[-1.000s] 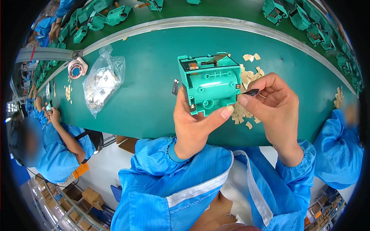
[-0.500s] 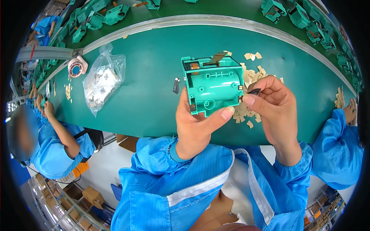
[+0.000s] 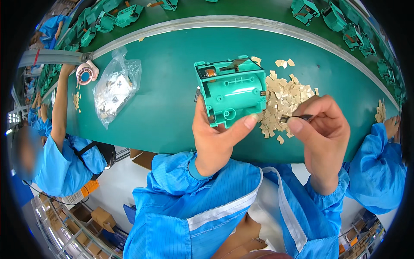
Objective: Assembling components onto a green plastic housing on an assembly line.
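My left hand holds up a green plastic housing, with its fingers under the left side and the thumb along the lower front edge. The housing has a rounded middle, a coppery coil-like part near its top left and a brown flexible strip standing out at the top. To its right, my right hand pinches a small flat black piece between thumb and fingers, apart from the housing. Partly hidden behind the housing's left side, another small black piece lies on the table.
A heap of pale tan chips lies behind my right hand. At left are a clear plastic bag of small parts and a tape roll. More green housings stand on the belt beyond a metal rail. Co-workers sit on both sides.
My right hand has drawn the black piece away from the housing's right edge, toward me and rightward. The housing has shifted slightly left and tilted. A co-worker at left has reached an arm forward.
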A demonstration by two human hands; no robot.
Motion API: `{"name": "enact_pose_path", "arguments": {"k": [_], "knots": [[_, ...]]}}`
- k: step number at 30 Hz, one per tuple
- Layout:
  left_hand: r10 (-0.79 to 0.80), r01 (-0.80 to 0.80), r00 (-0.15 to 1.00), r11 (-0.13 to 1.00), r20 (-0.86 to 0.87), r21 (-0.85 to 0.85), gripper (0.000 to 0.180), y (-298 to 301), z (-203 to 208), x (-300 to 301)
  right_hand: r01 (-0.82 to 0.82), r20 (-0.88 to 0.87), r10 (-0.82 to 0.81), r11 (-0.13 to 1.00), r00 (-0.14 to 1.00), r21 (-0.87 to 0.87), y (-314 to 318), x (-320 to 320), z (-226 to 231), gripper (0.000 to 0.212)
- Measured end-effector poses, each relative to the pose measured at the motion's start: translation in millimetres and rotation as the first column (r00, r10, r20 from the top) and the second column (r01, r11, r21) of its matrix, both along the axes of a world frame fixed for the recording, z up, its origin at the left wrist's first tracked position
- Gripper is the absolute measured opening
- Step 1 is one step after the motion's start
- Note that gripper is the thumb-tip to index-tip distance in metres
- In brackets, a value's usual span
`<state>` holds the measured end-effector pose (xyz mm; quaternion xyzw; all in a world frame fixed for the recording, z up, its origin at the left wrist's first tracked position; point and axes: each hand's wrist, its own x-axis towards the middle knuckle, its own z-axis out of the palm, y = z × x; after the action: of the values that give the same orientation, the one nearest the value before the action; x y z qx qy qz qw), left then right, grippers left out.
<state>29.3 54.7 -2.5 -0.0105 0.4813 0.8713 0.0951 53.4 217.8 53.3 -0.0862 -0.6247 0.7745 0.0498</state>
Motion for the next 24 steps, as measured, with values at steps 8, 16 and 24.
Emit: {"name": "enact_pose_path", "arguments": {"k": [8, 16, 24], "knots": [[-0.012, 0.012, 1.0, 1.0, -0.014, -0.013, 0.057, 1, 2, 7, -0.047, 0.128, 0.051, 0.998, 0.991, -0.029, -2, -9, -11, 0.017], [-0.024, 0.024, 1.0, 1.0, -0.016, -0.013, 0.056, 0, 4, 8, -0.026, 0.143, 0.027, 1.0, 0.989, -0.01, -6, -11, -13, 0.018], [-0.029, 0.029, 0.999, 0.999, -0.024, -0.017, 0.057, -1, 3, 8, -0.004, 0.13, -0.006, 0.997, 0.992, 0.078, -11, -9, -11, 0.019]]}}
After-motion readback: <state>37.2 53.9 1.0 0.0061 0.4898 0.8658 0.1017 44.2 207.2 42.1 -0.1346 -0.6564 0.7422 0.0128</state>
